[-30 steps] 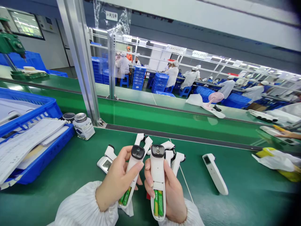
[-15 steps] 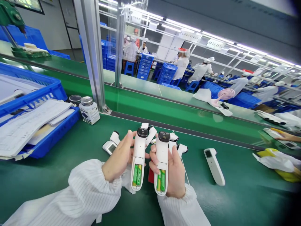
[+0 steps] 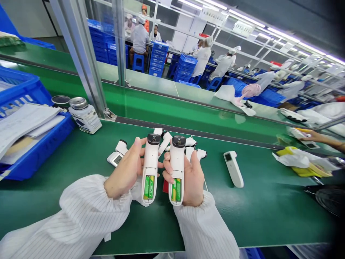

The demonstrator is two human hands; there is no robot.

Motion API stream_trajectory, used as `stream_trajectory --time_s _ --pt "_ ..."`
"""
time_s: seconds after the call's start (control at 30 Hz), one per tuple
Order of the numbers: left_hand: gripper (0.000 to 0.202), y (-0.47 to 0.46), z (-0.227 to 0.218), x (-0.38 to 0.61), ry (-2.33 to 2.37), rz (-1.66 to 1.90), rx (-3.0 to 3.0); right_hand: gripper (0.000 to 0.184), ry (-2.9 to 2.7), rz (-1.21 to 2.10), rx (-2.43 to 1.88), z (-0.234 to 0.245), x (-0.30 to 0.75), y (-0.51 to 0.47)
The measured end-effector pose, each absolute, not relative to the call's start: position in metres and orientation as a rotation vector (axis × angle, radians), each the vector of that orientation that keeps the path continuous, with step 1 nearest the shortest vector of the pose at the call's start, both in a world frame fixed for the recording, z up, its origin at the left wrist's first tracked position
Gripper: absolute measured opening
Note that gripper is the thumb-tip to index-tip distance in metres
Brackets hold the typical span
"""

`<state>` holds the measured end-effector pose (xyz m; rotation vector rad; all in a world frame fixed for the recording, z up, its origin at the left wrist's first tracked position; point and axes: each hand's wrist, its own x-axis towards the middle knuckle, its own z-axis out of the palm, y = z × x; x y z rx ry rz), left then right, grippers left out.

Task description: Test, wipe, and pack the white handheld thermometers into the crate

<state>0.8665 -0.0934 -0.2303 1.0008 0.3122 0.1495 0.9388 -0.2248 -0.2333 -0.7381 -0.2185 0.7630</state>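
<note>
My left hand [image 3: 125, 171] is closed around a white infrared thermometer [image 3: 151, 158], its black sensor end up and its battery bay uncovered. Two green-and-yellow batteries [image 3: 148, 187] lie in that bay. Side by side with it, my right hand [image 3: 194, 176] grips a second white infrared thermometer [image 3: 178, 160], also with two batteries [image 3: 176, 190] showing. Both are held upright over the green table, apart from each other. Behind them several more thermometers [image 3: 201, 154] lie in a pile, partly hidden by my hands. A red item [image 3: 165, 186] shows in the gap between the two.
One thermometer [image 3: 233, 169] lies alone to the right. At left stand a white bottle with a metal cap [image 3: 85, 116] and a blue basket [image 3: 54, 144] of papers. A metal post [image 3: 81, 54] rises behind. Far right, another person's hand [image 3: 312, 136] is over a yellow-and-white bundle [image 3: 302, 162].
The camera view has shifted, so the scene sits further left and higher, and the table's front edge now shows. Both hands keep the same hold on the two thermometers.
</note>
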Motion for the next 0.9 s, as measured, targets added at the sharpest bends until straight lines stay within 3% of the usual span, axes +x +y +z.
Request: stream_trajectory --time_s 0.53,0.8,0.9 --pt "0.041 -0.094 -0.231 0.865 0.405 0.221 1.139 0.057 -0.219 0.767 -0.744 -0.236 0.938 -0.224" --pt "0.027 -0.088 -0.226 0.866 0.434 0.201 0.914 0.023 -0.198 0.583 -0.888 -0.236 0.932 -0.227" --pt "0.02 -0.085 -0.219 0.866 0.397 0.326 0.672 0.047 -0.154 0.381 -1.048 -0.23 0.921 -0.239"
